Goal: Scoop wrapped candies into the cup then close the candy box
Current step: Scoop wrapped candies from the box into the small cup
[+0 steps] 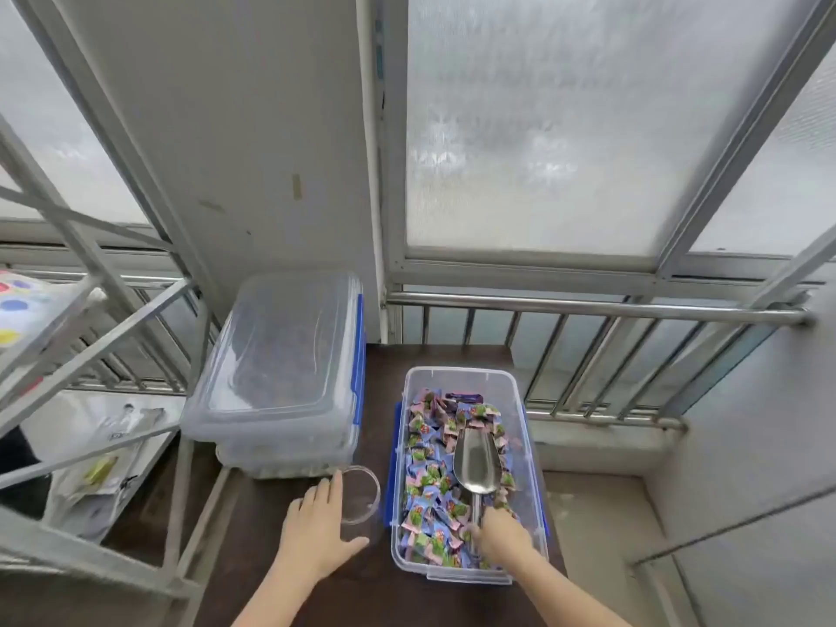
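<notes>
An open clear candy box (pixel 529 450) with blue latches sits on the dark table, full of wrapped candies (pixel 427 495) in blue, pink and green wrappers. A metal scoop (pixel 475 459) lies bowl-up on the candies, with nothing in it. My right hand (pixel 500 538) is shut on the scoop's handle at the box's near end. A clear plastic cup (pixel 359 493) stands left of the box. My left hand (pixel 319 529) curls around the cup's left side, thumb under its near wall, fingers at the rim.
A second clear box with a lid (pixel 276 368) and blue latch stands at the back left, beside a metal rack (pixel 90 355). A steel railing (pixel 588 305) and frosted windows run behind the table (pixel 375 590). A ledge lies right of the table.
</notes>
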The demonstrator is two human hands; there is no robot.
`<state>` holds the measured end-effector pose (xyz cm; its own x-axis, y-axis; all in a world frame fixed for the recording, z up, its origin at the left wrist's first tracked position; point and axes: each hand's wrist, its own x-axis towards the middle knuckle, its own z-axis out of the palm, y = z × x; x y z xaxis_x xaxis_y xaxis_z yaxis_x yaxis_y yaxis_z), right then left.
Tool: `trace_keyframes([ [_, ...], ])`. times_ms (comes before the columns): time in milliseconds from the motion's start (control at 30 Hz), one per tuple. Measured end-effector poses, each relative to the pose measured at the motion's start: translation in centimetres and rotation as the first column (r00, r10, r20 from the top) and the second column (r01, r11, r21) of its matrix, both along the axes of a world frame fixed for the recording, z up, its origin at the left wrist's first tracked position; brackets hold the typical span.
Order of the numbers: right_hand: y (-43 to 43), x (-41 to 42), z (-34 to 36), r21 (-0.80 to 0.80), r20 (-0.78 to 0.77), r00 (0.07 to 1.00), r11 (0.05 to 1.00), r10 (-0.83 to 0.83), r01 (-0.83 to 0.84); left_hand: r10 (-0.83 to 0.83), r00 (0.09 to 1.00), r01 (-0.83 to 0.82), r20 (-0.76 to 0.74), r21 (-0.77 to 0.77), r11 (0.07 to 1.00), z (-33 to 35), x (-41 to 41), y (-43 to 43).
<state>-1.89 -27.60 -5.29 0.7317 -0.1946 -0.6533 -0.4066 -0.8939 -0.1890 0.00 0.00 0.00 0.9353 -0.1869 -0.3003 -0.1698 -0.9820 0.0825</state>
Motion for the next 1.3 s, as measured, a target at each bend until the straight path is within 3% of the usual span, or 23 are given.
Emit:
trace_keyframes([
  [100,0.8,-0.1,-1.1,-0.056,0.078,0.993,0.994,-0.084,0.089,0.092,0.994,-0.096,-0.061,-0.073,0.993,-0.3,0.7,-0.3],
  [233,1.2,0.8,-1.8,-0.069,0.139,0.974,0.979,-0.180,0.191,0.154,0.987,-0.157,-0.032,-0.134,0.978,-1.3,1.7,-1.3],
  [433,-1.0,2.1,-1.5,0.065,0.238,0.915,0.945,-0.325,0.319,0.269,0.959,-0.284,-0.092,-0.353,0.891,-2.1,2.5,-2.7],
  [500,-2.1,1.7,-1.0,-0.003,0.279,0.923,0.961,-0.266,0.278,0.284,0.954,-0.298,-0.094,-0.391,0.871,-2.1,2.7,-2.8],
  [600,-3.0,0.4,-0.3,-0.248,0.317,0.945,0.954,-0.087,0.171,0.288,0.954,-0.294,-0.077,-0.406,0.865,-2.0,3.0,-2.9],
  [733,-1.0,-1.0,-1.4,-0.401,0.163,0.986,0.916,0.046,0.023,0.306,0.950,-0.301,-0.060,-0.438,0.847,-2.0,3.4,-3.1],
  [867,-0.5,-1.1,-2.1,-0.261,0.146,0.983,0.953,-0.115,0.151,0.317,0.947,-0.304,-0.049,-0.458,0.835,-2.5,3.6,-3.1],
  [1000,-0.7,-0.5,-4.1,-0.112,0.099,0.994,0.992,-0.042,0.053,0.330,0.943,-0.314,-0.051,-0.471,0.825,-2.9,3.8,-3.1],
  [1067,0.4,0.0,-4.4,-0.027,-0.022,1.000,1.000,0.014,-0.014,0.329,0.943,-0.317,-0.060,-0.473,0.822,-3.0,4.0,-3.2],
  [1233,3.7,2.3,-4.6,0.209,-0.121,0.992,0.978,0.017,0.009,0.307,0.950,-0.298,-0.059,-0.471,0.830,-3.6,4.3,-3.1],
  [1300,3.9,2.9,-4.5,0.366,-0.138,0.989,0.926,-0.043,0.091,0.307,0.950,-0.296,-0.054,-0.472,0.831,-3.7,4.4,-3.0],
])
